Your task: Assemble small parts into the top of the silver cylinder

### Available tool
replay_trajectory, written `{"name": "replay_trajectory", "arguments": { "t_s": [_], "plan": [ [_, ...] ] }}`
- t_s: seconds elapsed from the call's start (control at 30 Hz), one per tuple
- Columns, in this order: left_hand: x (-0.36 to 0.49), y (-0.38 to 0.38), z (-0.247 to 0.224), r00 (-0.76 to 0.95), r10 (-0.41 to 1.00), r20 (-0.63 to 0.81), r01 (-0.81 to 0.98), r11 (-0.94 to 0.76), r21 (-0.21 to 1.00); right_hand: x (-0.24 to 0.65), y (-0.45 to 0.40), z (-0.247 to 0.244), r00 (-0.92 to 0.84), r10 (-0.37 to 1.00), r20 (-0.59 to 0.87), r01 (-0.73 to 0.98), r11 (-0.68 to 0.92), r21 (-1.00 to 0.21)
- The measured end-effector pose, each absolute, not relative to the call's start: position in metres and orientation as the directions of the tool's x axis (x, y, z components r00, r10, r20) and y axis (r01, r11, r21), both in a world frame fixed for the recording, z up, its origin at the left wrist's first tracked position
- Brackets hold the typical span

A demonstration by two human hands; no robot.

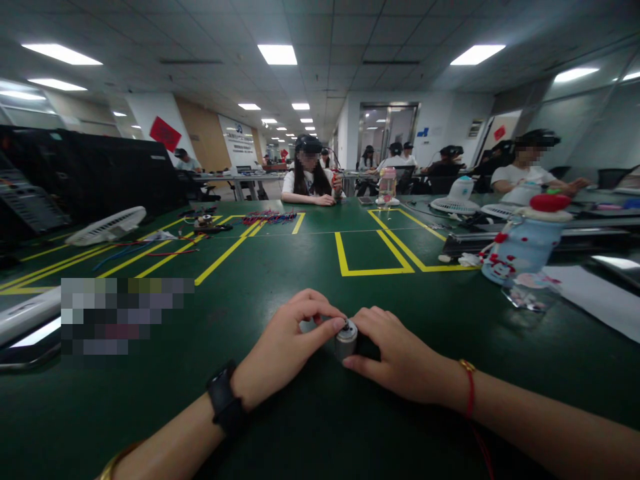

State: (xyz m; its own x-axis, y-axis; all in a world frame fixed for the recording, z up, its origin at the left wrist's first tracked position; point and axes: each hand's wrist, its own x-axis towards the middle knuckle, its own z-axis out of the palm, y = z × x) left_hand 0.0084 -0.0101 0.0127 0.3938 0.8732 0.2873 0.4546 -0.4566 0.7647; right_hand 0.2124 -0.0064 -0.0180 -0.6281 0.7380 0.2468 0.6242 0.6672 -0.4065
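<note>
A small silver cylinder that looks like an electric motor stands upright on the green table in front of me. With thumb and forefinger, my left hand pinches at the short shaft on its top; whether a tiny part sits between those fingertips, I cannot make out. My right hand grips the motor's body from the right side, thumb low and near, fingers behind. Both hands are closed.
Yellow tape marks areas on the green table. A blue bottle stands right, beside paper. Bundled wires and a white fan lie at the left. A person sits opposite.
</note>
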Motion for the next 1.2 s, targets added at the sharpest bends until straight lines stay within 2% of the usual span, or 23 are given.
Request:
{"name": "replay_trajectory", "arguments": {
  "t_s": [0.3,0.5,0.9,1.1,1.2],
  "plan": [
    [0.005,-0.008,0.013,0.369,0.867,0.336,0.430,-0.479,0.765,0.213,-0.007,-0.016,-0.628,0.742,0.233,0.625,0.660,-0.417],
    [-0.013,-0.001,0.010,0.382,0.878,0.288,0.490,-0.457,0.742,0.213,-0.007,-0.015,-0.623,0.747,0.231,0.628,0.655,-0.421],
    [-0.017,0.003,-0.005,0.563,0.810,0.166,0.500,-0.494,0.711,0.214,-0.008,-0.015,-0.622,0.747,0.234,0.627,0.654,-0.423],
    [-0.017,0.005,-0.008,0.646,0.752,0.134,0.531,-0.569,0.628,0.214,-0.008,-0.016,-0.623,0.745,0.238,0.627,0.658,-0.418],
    [-0.018,0.006,-0.006,0.652,0.748,0.125,0.512,-0.556,0.654,0.214,-0.008,-0.017,-0.624,0.745,0.234,0.626,0.657,-0.421]
  ]
}}
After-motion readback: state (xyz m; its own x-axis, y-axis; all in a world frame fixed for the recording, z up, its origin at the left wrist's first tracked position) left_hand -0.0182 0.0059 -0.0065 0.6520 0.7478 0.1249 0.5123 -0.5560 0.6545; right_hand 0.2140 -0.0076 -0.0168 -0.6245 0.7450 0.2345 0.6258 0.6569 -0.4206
